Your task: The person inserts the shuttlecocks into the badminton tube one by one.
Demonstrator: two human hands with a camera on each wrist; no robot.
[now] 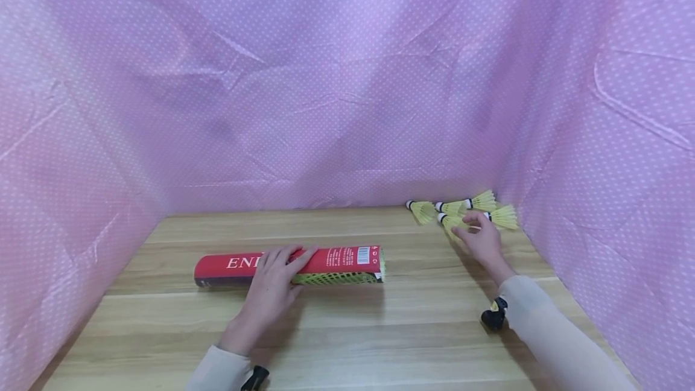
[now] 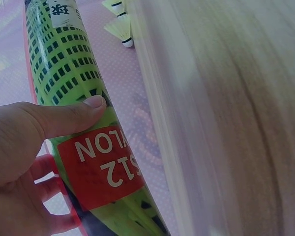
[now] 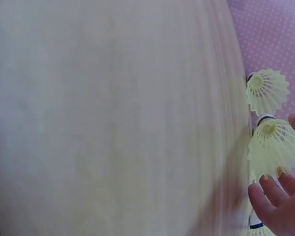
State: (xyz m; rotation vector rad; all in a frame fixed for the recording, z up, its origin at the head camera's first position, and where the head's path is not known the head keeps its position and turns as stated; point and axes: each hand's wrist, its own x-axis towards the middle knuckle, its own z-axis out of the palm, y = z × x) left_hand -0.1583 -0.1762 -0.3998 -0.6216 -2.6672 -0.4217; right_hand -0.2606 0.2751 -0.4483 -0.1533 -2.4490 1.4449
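My left hand (image 1: 274, 285) grips a red shuttlecock tube (image 1: 228, 265) that lies sideways above the wooden table. In the left wrist view, the thumb (image 2: 73, 115) presses on the tube's clear window, with green shuttlecocks visible inside. At the table's back right lie several yellow shuttlecocks with white heads. Over the nearest shuttlecock (image 1: 449, 223), my right hand (image 1: 482, 241) reaches with thumb and fingers apart. The right wrist view has its fingers (image 3: 270, 191) at the skirt edge of a shuttlecock (image 3: 273, 147); whether they touch it I cannot tell.
More shuttlecocks sit close by: one at the left of the group (image 1: 420, 211), one at the back (image 1: 482, 200) and one at the right (image 1: 505, 217). Pink dotted cloth (image 1: 336, 107) hangs behind and along both sides of the wooden table (image 1: 380, 336).
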